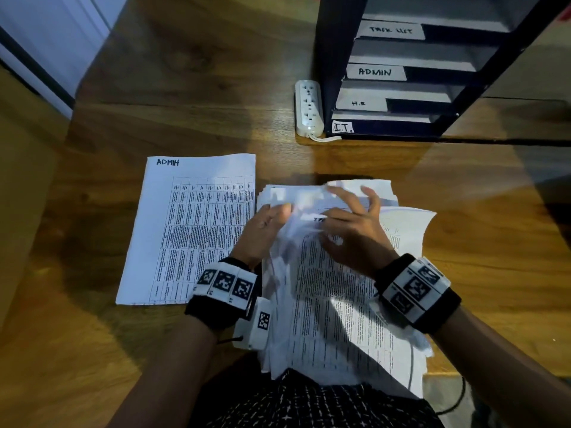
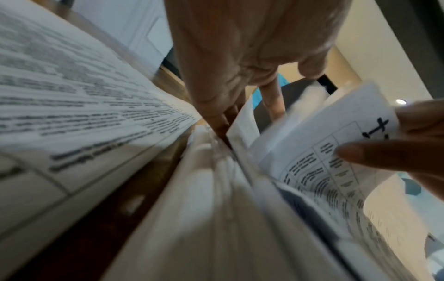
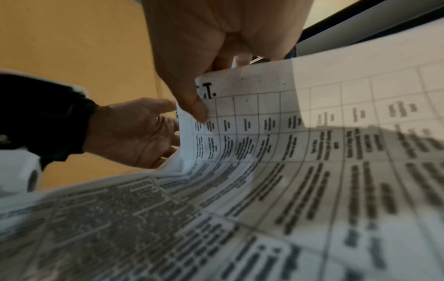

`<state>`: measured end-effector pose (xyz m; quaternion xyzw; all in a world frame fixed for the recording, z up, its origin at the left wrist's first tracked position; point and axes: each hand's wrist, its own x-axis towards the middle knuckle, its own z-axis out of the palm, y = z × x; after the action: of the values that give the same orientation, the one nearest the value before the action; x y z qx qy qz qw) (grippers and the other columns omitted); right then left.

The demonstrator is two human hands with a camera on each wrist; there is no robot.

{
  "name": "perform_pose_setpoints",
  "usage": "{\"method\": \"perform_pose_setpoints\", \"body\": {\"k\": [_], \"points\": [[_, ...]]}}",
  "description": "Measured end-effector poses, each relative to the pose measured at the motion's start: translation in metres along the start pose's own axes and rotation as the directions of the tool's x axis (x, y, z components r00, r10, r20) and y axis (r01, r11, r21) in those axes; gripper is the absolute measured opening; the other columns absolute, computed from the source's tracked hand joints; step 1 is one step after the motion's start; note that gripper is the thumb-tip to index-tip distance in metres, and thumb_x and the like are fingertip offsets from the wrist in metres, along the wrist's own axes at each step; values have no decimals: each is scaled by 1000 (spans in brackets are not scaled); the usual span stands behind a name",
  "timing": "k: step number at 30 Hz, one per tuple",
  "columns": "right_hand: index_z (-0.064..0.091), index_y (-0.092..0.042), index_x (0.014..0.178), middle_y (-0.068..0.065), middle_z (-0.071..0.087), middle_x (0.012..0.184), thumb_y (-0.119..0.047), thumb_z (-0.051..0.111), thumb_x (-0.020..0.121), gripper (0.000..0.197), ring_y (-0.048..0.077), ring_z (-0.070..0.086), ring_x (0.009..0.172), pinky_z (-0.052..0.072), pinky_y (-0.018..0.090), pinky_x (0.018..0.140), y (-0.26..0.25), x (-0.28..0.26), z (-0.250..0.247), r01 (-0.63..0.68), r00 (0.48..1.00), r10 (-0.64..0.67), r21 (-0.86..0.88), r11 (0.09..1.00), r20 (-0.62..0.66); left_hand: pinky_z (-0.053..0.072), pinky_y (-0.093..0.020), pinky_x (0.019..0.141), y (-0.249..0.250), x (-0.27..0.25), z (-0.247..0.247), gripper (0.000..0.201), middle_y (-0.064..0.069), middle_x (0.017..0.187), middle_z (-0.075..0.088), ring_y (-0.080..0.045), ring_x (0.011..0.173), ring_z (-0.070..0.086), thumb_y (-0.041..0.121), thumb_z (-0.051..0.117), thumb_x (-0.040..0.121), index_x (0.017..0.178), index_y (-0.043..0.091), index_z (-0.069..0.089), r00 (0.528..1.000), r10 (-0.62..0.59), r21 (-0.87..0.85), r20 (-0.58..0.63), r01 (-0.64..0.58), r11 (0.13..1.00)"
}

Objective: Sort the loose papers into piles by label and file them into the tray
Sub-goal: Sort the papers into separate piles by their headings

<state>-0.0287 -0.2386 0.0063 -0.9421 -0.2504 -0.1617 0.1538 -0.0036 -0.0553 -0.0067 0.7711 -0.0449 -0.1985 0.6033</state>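
The tray (image 1: 336, 41) at far right carries four white tags, top to bottom: "TASK LIST" (image 1: 391, 30), "ADMIN" (image 1: 374, 72), "H.R" (image 1: 358, 103) and "I.T." (image 1: 342, 127). The sheet (image 1: 188, 230) lying at left is headed "ADMIN" by hand. The lifted sheet (image 3: 312, 133) shows a handwritten "I.T." at its corner. Printed table text is too blurred to read.

Head view is running dim and warm; a bright patch is falling across the papers (image 1: 333, 304), with shadows crossing the tabletop (image 1: 200, 88). Edges are bending outward. Both wrist views are blurring heavily near the lens.
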Motion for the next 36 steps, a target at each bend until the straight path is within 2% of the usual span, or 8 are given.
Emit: {"method": "perform_pose_setpoints", "body": {"k": [2,5,7,10,16,22,27,36], "points": [[72,-22,72,-9,71,82,-28,53,77,21,19,39,124,17,49,102,0,4,0,-34,999,35,-24,999,27,43,-30,85,-5,0,-1,64,-5,100,61,-14,92,56,70,41,70,93,15,65,998,-56,-6,9,56,998],[69,-17,69,-3,69,79,-24,51,76,20,18,51,108,28,57,95,-2,3,1,-2,997,-1,38,999,71,39,-27,70,-10,7,4,39,-12,87,60,-19,79,53,36,62,82,88,-2,66,992,-85,207,-91,103,973],[64,-16,68,-1,64,72,-18,48,73,17,18,58,84,35,48,87,-2,1,4,-5,994,-3,74,997,107,40,-24,74,-12,12,11,22,-16,99,58,-20,89,52,15,59,87,92,-6,66,990,-59,347,-129,101,932],[62,-13,69,2,61,67,-11,38,72,24,19,58,64,32,35,78,-2,11,3,-114,986,105,67,991,128,32,-22,101,-4,15,12,26,-17,128,43,-24,119,44,4,51,89,113,-3,59,970,-46,261,-237,109,959],[62,-8,102,5,57,125,-5,47,79,29,24,49,109,24,37,94,-7,55,-3,-298,879,292,-43,954,376,38,-36,102,-1,29,-54,36,-21,132,50,-34,122,48,10,44,94,128,-4,46,866,-83,179,-493,195,964],[55,-11,121,8,53,119,-9,45,84,38,25,43,116,26,42,95,-16,76,16,-346,807,341,-83,935,482,42,-44,100,-30,41,-148,28,-21,124,56,-34,116,52,5,44,93,117,-5,54,865,-114,282,-489,280,918],[49,-15,129,8,49,125,-11,45,85,44,25,41,119,26,44,100,-24,77,28,-389,754,368,-80,918,544,40,-45,99,-56,43,-184,35,-27,130,50,-42,117,48,2,42,93,126,-5,48,829,-252,467,-499,503,727],[50,-13,130,9,55,128,-12,48,87,43,22,37,125,23,44,103,-21,69,23,-425,747,406,-91,900,527,37,-46,99,-56,45,-217,34,-33,127,49,-45,119,46,-1,37,94,125,-11,47,775,-279,516,-568,599,613]]}}
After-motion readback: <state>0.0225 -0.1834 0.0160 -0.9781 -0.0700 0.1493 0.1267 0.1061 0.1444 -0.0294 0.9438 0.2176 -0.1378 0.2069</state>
